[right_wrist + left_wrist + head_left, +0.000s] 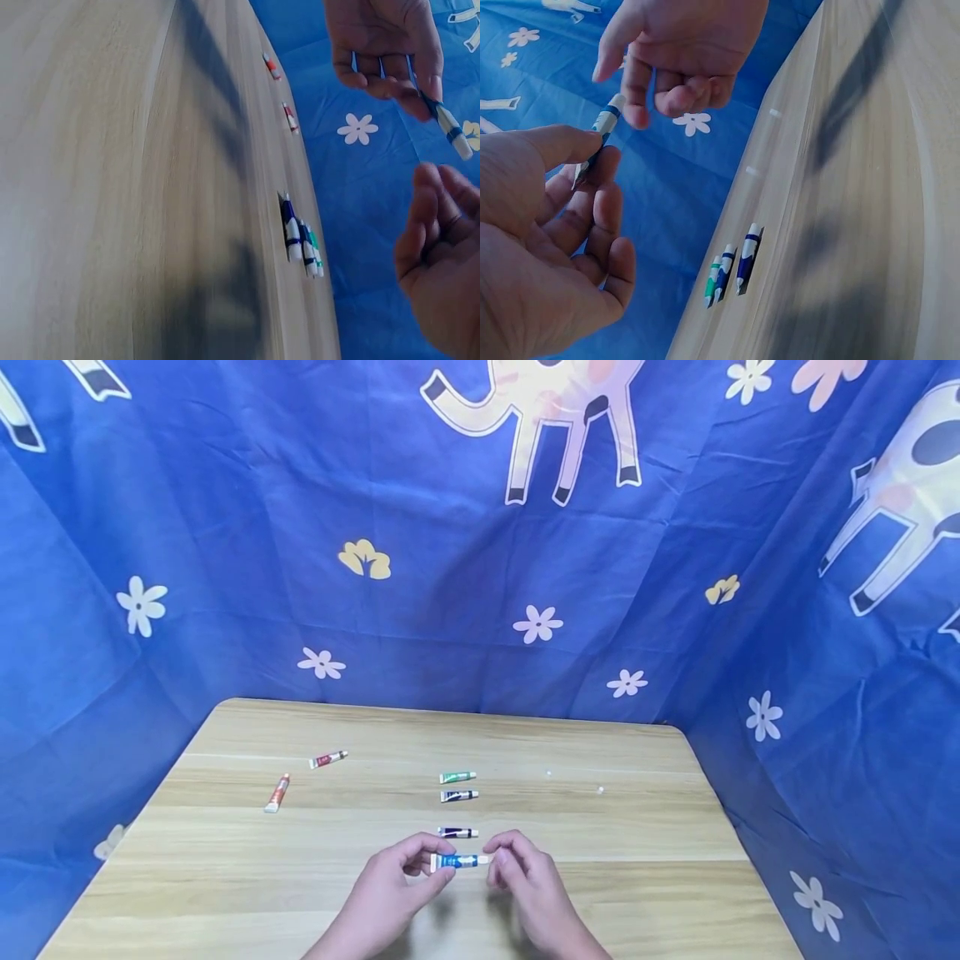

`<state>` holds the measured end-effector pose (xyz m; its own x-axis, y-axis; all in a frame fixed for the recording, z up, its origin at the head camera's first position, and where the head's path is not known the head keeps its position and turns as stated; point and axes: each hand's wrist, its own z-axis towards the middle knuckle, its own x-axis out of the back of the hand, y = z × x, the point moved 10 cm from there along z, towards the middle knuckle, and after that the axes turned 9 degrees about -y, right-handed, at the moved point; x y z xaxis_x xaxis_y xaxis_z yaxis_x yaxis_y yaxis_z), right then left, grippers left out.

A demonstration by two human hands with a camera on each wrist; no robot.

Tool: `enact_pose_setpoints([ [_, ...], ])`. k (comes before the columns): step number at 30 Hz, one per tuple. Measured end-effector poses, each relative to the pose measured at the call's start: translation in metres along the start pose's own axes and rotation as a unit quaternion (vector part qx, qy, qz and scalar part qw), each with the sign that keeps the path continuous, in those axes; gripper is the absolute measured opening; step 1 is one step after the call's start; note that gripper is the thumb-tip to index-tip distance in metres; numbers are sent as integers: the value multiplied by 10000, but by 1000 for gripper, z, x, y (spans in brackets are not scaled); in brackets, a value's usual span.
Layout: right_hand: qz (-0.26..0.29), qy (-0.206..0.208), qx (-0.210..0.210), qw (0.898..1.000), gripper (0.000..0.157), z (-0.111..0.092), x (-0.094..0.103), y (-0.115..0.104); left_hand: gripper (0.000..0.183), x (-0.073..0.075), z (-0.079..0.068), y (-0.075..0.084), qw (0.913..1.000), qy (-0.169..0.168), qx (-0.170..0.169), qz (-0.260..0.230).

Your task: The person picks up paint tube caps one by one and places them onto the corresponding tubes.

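Note:
My left hand [390, 889] pinches a small blue paint tube [457, 861] between thumb and fingers, its white cap end pointing to the right. In the left wrist view the tube [606, 120] is raised over the table. My right hand [534, 889] is beside the cap end and holds nothing. A gap shows between its thumb and forefinger in the left wrist view, while the other fingers curl loosely. Just beyond the held tube lies a dark purple tube [458, 832]. Farther back, a dark blue tube [459, 795] and a green tube [457, 777] lie roughly parallel to it.
On the left of the wooden table [225, 877] lie an orange tube [277, 793] and a dark red tube [328, 759]. Two small white pieces, one nearer [600, 790] and one farther [548, 773], rest at the right. A blue patterned curtain [450, 635] surrounds the table's back and sides.

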<state>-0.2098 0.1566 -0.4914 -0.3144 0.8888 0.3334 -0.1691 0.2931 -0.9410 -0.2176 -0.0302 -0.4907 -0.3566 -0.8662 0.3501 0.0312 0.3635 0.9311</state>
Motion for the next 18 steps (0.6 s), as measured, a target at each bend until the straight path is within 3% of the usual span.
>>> enact_pose_setpoints([
  [1,-26,-17,116,9999,14,0,0,-2,20,1,0,-1,10000,18,45,15],
  [4,-296,83,659,9974,24,-2,2,-12,21,3,-1,-2,9999,18,98,42],
  [10,-792,540,1893,9772,23,-8,3,-34,21,1,-1,3,9999,-158,-12,-69],
  [14,-843,694,1860,9765,13,-8,5,-33,19,-1,-1,4,9997,-218,-87,-34],
  [18,-670,527,1209,9890,2,-5,2,-18,18,-2,0,5,9997,-122,-214,86],
])
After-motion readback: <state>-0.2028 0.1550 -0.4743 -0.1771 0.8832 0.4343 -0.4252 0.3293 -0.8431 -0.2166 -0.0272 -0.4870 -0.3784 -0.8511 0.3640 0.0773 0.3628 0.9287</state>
